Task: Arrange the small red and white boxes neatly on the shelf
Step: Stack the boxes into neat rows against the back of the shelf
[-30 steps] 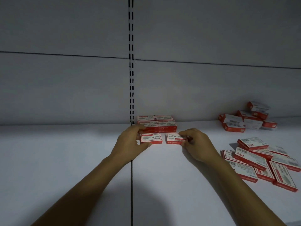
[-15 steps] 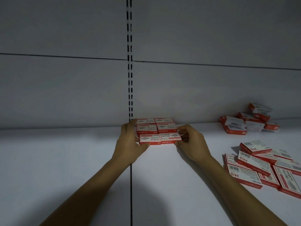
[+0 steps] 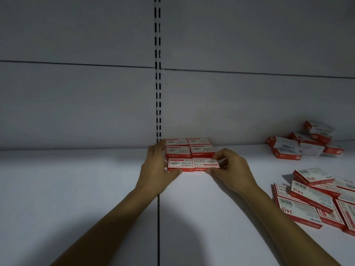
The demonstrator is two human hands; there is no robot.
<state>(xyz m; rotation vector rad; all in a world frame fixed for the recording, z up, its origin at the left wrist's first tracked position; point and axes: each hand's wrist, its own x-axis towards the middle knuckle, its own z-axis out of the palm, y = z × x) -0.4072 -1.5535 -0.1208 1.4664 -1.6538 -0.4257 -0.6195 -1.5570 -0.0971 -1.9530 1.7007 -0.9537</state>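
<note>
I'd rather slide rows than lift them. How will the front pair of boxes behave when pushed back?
The front pair look flat and stiff, so they should slide, not tip. With the left hand and right hand holding their ends, they likely stay together; pushed one-sided, they might skew.

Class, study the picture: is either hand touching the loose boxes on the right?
No: the left hand and right hand both grip the front pair of boxes, well apart from the loose boxes.

Your left hand (image 3: 155, 169): grips front-left box (image 3: 180, 163).
Your right hand (image 3: 233, 170): pinches front-right box (image 3: 206, 162), touching its neighbour.
Stacked boxes (image 3: 189, 149): just beyond, 12 o'clock.
Loose boxes (image 3: 307, 196): 4 o'clock.
</note>
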